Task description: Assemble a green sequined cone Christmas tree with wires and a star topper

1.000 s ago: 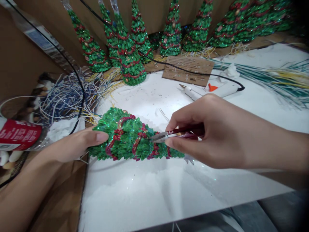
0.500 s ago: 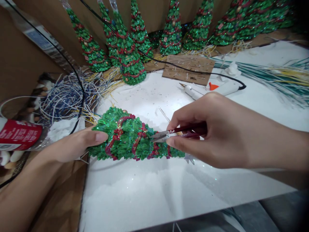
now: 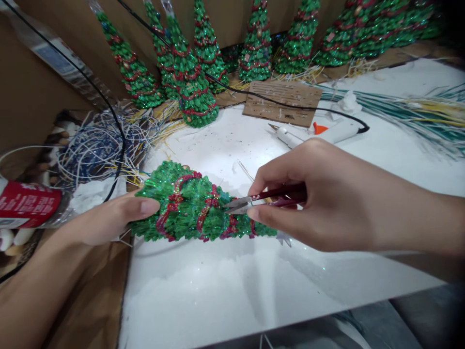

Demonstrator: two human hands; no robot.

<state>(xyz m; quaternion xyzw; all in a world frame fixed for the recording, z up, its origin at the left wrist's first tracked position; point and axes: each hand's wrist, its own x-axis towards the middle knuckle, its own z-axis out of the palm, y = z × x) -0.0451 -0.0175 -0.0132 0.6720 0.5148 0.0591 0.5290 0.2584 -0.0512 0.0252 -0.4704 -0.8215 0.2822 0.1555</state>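
My left hand [image 3: 109, 220] holds a small green glitter tree [image 3: 192, 206] by its wide base, the thumb pressed on the top side of the base. The tree lies on its side over the white bench [image 3: 254, 291], with the tip pointing to the right, and red garland winds around it. My right hand [image 3: 327, 198] is closed around thread snips [image 3: 261, 199] with a dark red handle. The thumb and the fingers pinch the handle, and the metal blades point left and touch the tree close to the narrow end. I cannot tell if the blades are fully shut.

Behind my hands a white glue gun [image 3: 319, 133] lies on the bench with its black cable going away to the left. Just behind it is a piece of brown cardboard [image 3: 283, 103]. A row of finished trees [image 3: 192, 92] stands upright along the back wall. On the left there is a heap of thin wires [image 3: 98, 145], and a red can [image 3: 27, 206] lies at the left edge
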